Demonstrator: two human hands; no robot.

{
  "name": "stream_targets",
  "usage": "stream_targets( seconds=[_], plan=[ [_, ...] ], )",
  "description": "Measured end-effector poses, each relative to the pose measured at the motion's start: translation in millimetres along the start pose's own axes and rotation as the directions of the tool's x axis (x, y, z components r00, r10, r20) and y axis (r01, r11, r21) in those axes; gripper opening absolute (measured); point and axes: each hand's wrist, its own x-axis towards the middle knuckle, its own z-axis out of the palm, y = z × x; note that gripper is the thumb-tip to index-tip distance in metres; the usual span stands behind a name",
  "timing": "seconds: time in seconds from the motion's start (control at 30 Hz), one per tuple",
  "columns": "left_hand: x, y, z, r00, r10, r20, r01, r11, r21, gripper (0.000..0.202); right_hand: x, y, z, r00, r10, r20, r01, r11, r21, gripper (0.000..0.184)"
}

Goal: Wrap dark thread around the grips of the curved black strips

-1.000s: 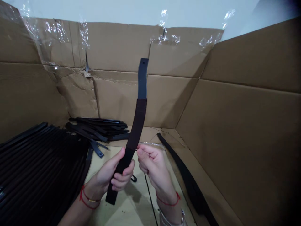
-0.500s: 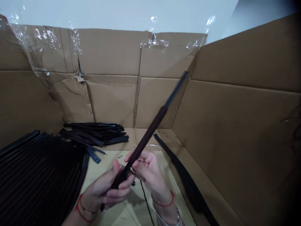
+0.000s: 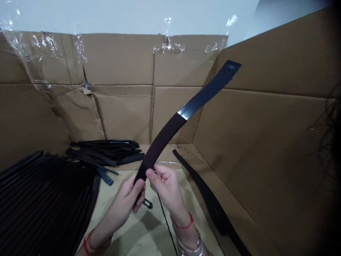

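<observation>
A long, slightly curved dark strap (image 3: 163, 141) slants up to the right in front of me. Its far end is smooth and blue-black with a small hole, and a dark brown fabric sleeve covers the middle. My left hand (image 3: 130, 195) is wrapped round the lower part, thumb on top. My right hand (image 3: 166, 185) pinches the strap's edge just above, near the sleeve's lower end. Below the left hand shows a small black slotted piece (image 3: 147, 203); whether it joins the strap I cannot tell. A thin black cord (image 3: 165, 222) runs down beside my right wrist.
Many dark strips (image 3: 45, 199) lie in rows at the left. Behind them is a smaller heap of strips (image 3: 106, 153). A long black curved piece (image 3: 210, 199) lies along the right side. Taped cardboard walls (image 3: 122, 113) enclose the pale work surface (image 3: 128, 234).
The strap has turned from edge-on to show its broad face, and its far end has swung up and right. My left hand has shifted its hold, thumb now over the strap.
</observation>
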Motion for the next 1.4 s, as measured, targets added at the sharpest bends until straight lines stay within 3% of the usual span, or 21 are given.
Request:
stream_targets(
  seconds=[0.07, 0.13, 0.17, 0.2, 0.27, 0.3, 0.37, 0.43, 0.47, 0.57, 0.67, 0.7, 0.73, 0.77, 0.83, 0.9, 0.97, 1.1, 1.17, 1.27, 1.4],
  plan=[
    [-1, -2, 1.0, 0.966, -0.106, 0.236, 0.145, 0.977, -0.154, 0.054, 2, 2, -3, 0.984, 0.094, 0.155, -0.108, 0.99, 0.087, 0.042],
    [-2, -4, 4.3, 0.905, -0.08, 0.418, 0.179, 0.962, -0.204, 0.059, 1, 1, -2, 0.981, 0.109, 0.163, -0.126, 0.987, 0.098, 0.041],
    [-2, -5, 6.6, 0.928, -0.04, 0.371, 0.109, 0.98, -0.167, 0.059, 0, 0, -1, 0.992, 0.079, 0.096, -0.086, 0.994, 0.072, 0.037],
    [-2, -4, 8.9, 0.977, 0.012, 0.212, 0.005, 0.997, -0.082, 0.055, -1, -1, 1, 1.0, 0.028, 0.006, -0.028, 0.999, 0.032, 0.034],
    [-3, -1, 11.9, 0.993, 0.09, -0.074, -0.087, 0.995, 0.043, 0.049, -4, -5, 5, 0.993, -0.049, -0.106, 0.045, 0.998, -0.046, 0.031],
    [-5, 1, 12.0, 0.993, 0.064, -0.098, -0.062, 0.998, 0.025, 0.049, -6, -7, 7, 0.995, -0.039, -0.088, 0.034, 0.998, -0.06, 0.031],
    [-6, 4, 9.3, 0.994, -0.06, 0.097, 0.072, 0.989, -0.131, 0.052, -10, -12, 6, 1.0, 0.024, 0.016, -0.023, 0.999, -0.047, 0.033],
    [-7, 6, 4.8, 0.932, -0.093, 0.351, 0.196, 0.942, -0.271, 0.053, -13, -14, 3, 0.995, 0.045, 0.091, -0.043, 0.999, -0.026, 0.034],
    [-7, 5, 2.8, 0.907, -0.063, 0.416, 0.213, 0.922, -0.323, 0.052, -14, -15, 1, 0.995, 0.03, 0.098, -0.029, 1.0, -0.012, 0.034],
    [-7, -2, -1.0, 0.834, 0.005, 0.552, 0.279, 0.859, -0.429, 0.051, -16, -16, -2, 0.988, 0.054, 0.145, -0.062, 0.997, 0.049, 0.031],
    [-6, -14, -2.0, 0.687, -0.074, 0.723, 0.478, 0.796, -0.372, 0.059, -16, -16, -2, 0.952, 0.124, 0.278, -0.165, 0.978, 0.127, 0.037],
    [-5, -16, -1.9, 0.668, -0.122, 0.734, 0.494, 0.81, -0.315, 0.063, -15, -15, -1, 0.95, 0.118, 0.288, -0.163, 0.977, 0.14, 0.037],
    [-3, -18, -1.5, 0.684, -0.166, 0.711, 0.479, 0.837, -0.265, 0.067, -14, -15, 0, 0.962, 0.098, 0.256, -0.137, 0.981, 0.139, 0.035],
    [-1, -18, -0.8, 0.752, -0.188, 0.632, 0.414, 0.881, -0.23, 0.07, -13, -13, 1, 0.979, 0.074, 0.189, -0.098, 0.988, 0.122, 0.033],
    [5, -13, 1.4, 0.93, -0.134, 0.343, 0.194, 0.97, -0.148, 0.069, -11, -9, 4, 0.997, 0.047, 0.053, -0.05, 0.997, 0.056, 0.033],
    [8, -7, 3.8, 0.997, 0.002, 0.075, 0.002, 0.998, -0.055, 0.068, -9, -3, 8, 0.998, 0.061, -0.025, -0.062, 0.998, -0.017, 0.036],
    [8, -1, 5.3, 0.996, 0.075, -0.058, -0.074, 0.997, 0.018, 0.072, -9, 3, 13, 0.994, 0.1, -0.042, -0.102, 0.993, -0.058, 0.038],
    [-2, 5, 3.5, 0.994, -0.008, -0.111, 0.002, 0.999, -0.054, 0.056, -9, 6, 21, 0.983, 0.183, 0.004, -0.183, 0.982, -0.053, 0.04],
    [-7, 7, 1.9, 0.994, -0.038, -0.106, 0.026, 0.993, -0.113, 0.054, -8, 4, 21, 0.99, 0.135, 0.034, -0.132, 0.989, -0.069, 0.035],
    [-9, 9, 0.2, 0.997, -0.074, -0.029, 0.065, 0.969, -0.238, 0.056, -7, 2, 20, 0.999, 0.042, 0.029, -0.04, 0.995, -0.093, 0.026],
    [-6, 5, -1.7, 0.971, -0.082, 0.223, 0.163, 0.913, -0.374, 0.063, -10, 3, 25, 0.998, 0.048, -0.03, -0.048, 0.999, -0.022, 0.026]
  ],
)
